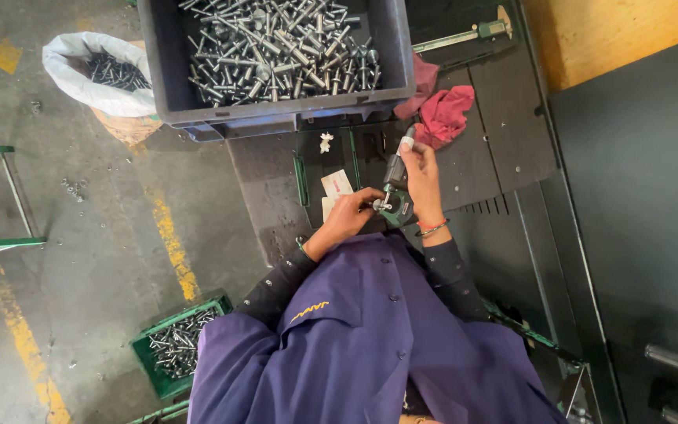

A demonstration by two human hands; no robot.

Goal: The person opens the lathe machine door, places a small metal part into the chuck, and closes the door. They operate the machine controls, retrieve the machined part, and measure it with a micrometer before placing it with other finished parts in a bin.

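Observation:
My right hand point(424, 182) grips a green-framed micrometer point(395, 198) by its dark barrel, thumb near the top end. My left hand point(348, 215) pinches a small metal part point(379, 205) set between the micrometer's jaws. Both hands hover over a dark metal worktable point(496, 149), just in front of my purple work shirt. Small white cards point(336, 185) lie on the table under my left hand.
A dark grey crate point(390, 47) full of several metal pins stands at the table's far edge. A red rag point(442, 114) and a caliper point(464, 35) lie beside it. A white sack point(96, 71) and a green crate point(173, 345) of pins sit on the floor at left.

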